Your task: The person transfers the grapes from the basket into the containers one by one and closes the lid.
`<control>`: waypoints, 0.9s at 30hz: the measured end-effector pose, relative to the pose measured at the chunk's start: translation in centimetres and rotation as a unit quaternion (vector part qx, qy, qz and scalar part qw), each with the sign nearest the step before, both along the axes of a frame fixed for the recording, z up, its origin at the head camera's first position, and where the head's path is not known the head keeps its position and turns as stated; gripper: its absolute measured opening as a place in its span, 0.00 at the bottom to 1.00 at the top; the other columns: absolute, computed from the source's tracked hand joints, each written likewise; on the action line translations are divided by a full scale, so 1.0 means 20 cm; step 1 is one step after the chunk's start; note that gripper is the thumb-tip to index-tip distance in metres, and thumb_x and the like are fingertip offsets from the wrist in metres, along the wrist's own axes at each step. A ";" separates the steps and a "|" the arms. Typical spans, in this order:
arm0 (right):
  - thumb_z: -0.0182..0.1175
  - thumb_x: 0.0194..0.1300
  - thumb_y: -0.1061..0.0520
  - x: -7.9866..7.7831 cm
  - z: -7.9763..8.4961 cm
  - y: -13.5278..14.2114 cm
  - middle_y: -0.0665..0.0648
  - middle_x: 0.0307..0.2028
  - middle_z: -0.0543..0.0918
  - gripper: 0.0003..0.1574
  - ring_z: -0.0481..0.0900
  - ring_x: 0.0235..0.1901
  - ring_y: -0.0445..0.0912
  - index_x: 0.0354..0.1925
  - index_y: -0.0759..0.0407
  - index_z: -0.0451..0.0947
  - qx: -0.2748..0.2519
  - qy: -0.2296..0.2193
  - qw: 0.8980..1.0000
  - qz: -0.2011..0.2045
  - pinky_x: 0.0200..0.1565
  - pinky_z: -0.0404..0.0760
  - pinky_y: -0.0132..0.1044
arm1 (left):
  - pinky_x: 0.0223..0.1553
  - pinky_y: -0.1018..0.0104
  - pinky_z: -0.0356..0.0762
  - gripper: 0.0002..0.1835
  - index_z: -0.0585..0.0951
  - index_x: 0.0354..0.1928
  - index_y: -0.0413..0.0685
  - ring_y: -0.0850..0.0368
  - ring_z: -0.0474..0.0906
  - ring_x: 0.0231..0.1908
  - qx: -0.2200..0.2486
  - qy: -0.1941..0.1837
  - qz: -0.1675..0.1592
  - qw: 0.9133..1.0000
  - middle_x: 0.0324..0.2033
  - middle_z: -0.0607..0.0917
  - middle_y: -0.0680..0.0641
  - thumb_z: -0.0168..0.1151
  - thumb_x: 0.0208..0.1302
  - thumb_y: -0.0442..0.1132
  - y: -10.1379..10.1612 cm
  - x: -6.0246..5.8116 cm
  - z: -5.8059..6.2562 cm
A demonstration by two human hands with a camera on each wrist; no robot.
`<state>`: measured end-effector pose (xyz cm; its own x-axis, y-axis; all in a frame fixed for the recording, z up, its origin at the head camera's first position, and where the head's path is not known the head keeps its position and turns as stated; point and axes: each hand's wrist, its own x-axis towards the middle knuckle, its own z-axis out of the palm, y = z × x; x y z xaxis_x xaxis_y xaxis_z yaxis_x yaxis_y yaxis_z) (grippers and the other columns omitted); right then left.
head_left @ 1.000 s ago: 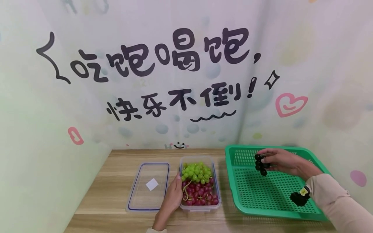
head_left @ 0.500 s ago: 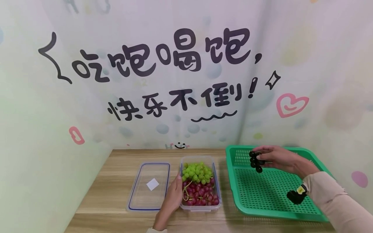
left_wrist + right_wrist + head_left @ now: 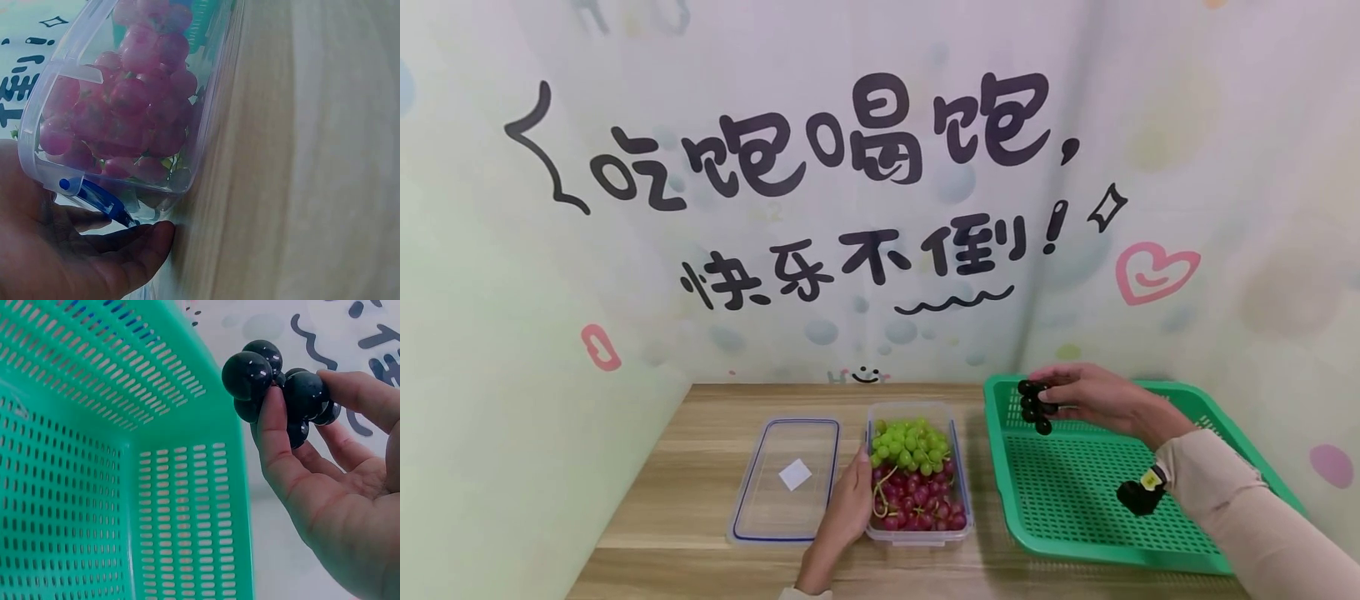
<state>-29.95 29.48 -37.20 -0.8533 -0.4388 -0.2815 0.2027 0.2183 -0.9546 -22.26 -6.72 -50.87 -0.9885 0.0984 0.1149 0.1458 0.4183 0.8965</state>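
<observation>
Black writing [image 3: 872, 250] reads “快乐不倒!”; right fingers [image 3: 278, 434] pinch grapes [image 3: 305, 395], left fingers [image 3: 150, 247] touch tub [image 3: 917, 537].

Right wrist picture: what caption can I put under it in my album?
Right grip pinching a small bunch of shiny black grapes near a green slotted plastic basket.

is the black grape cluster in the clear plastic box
No, the right hand holds the cluster in the air, apart from the box.

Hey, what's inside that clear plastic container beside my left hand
The clear plastic container holds green grapes at its far end and red grapes at its near end. What lies under the green grapes is covered, so I can't tell.
</observation>
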 end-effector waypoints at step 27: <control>0.54 0.61 0.64 -0.11 -0.01 -0.33 0.68 0.56 0.66 0.29 0.75 0.49 0.56 0.60 0.66 0.60 -0.028 -0.012 1.000 -0.001 0.50 0.74 0.47 | 0.63 0.47 0.50 0.28 0.52 0.67 0.34 0.40 0.50 0.64 -0.001 0.014 0.000 1.000 0.65 0.56 0.35 0.24 0.73 0.46 -0.01 0.00 0.01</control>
<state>-32.15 22.89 -37.48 -0.8479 -0.4524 -0.2765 0.2260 0.1634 -0.9603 -22.23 -6.85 -50.75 -0.9847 0.0995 0.1431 0.1719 0.4193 0.8914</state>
